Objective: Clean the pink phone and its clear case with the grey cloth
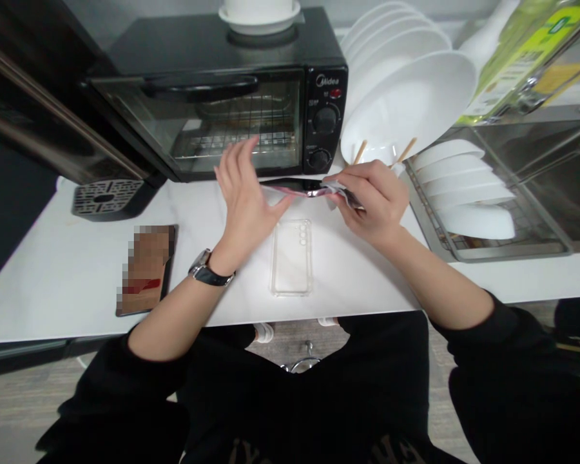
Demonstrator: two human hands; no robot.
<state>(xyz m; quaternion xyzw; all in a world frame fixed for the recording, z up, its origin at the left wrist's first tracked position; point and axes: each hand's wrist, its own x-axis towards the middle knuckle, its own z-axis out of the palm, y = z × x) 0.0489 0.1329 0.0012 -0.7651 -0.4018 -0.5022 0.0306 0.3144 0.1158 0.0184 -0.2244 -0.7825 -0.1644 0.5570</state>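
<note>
A thin, dark phone with a pinkish edge (302, 191) is held nearly edge-on above the counter, between my two hands. My left hand (244, 190) grips its left end, thumb below and fingers stretched up behind; a watch is on that wrist. My right hand (374, 196) is closed around the other end, pinching a crumpled whitish-grey wipe (336, 187) against the phone. Just below, a clear phone case (291, 261) lies flat on the white counter (241, 299).
A black toaster oven (198, 122) stands behind my hands. White plates (410, 96) lean at the back right, beside a metal dish rack (512, 248) with white bowls (468, 193). Another phone or tablet, its screen blurred out (147, 270), lies at left near a black drip tray (107, 198).
</note>
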